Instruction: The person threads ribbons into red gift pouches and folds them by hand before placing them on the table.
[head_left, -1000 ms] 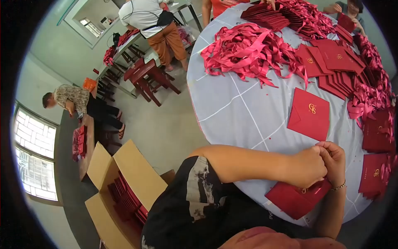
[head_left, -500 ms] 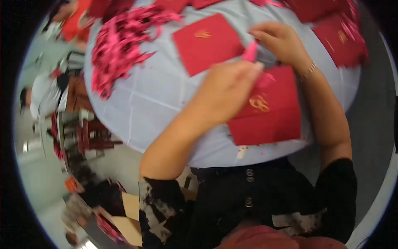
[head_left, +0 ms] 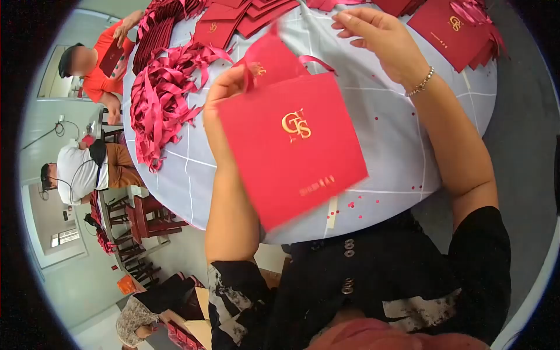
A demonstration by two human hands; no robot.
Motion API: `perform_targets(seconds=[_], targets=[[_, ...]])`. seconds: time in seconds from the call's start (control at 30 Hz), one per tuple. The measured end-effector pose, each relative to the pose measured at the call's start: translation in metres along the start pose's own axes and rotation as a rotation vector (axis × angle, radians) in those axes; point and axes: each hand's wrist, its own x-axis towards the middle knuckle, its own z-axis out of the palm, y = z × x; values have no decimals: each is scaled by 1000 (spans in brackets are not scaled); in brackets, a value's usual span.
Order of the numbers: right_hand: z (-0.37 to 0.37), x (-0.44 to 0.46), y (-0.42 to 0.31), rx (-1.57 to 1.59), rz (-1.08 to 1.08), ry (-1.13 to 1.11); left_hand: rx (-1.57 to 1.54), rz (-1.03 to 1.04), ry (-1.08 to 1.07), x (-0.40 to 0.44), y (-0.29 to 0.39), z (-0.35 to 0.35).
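A red paper gift bag [head_left: 294, 157] with a gold letter logo hangs tilted over the near part of the table. My left hand [head_left: 224, 96] grips it at its upper left edge, close to a pink ribbon handle; the fingertips are partly hidden. Behind its top edge lies another red bag [head_left: 273, 57], also with a gold logo. Raised over the far side of the cloth, my right hand [head_left: 382, 44] holds nothing, its fingers loosely apart. A bracelet [head_left: 421, 81] circles that wrist.
Pink ribbons [head_left: 166, 102] are heaped at the left of the round table [head_left: 396, 151]. Red bags [head_left: 213, 26] lie stacked at the far edge, more bags [head_left: 452, 35] with ribbons at far right. Small red dots are scattered about. People [head_left: 79, 166] work at left.
The bag has come up off the table and swung left in my left hand. My right hand has let go of the pink ribbon and moved up, away from the left.
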Motion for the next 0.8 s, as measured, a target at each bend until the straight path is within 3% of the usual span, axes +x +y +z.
perform_targets(seconds=[0.03,0.1,0.13,0.2,0.23,0.3,0.33,0.43,0.73,0.8], targets=[[0,3,-2,-3,69,19,80,-36,141,8,2,-8],[-10,11,8,22,183,-31,-299,49,208,24,-10,-25],[-12,13,14,19,183,-33,-283,69,242,26,-4,-30],[-13,15,24,-190,-96,65,-130,261,216,25,3,-31],[-13,16,27,-376,-158,79,40,381,98,24,6,-30],[-9,15,30,-712,-213,139,303,325,-119,10,13,-18],[-8,13,32,-728,-223,133,527,280,-187,8,9,-14],[-8,11,39,-973,-351,64,1110,403,-424,2,2,-4],[12,38,13,-1126,-411,28,1096,412,-422,3,-7,-3],[6,69,19,-1394,-671,1,1041,475,-411,3,-3,-1]])
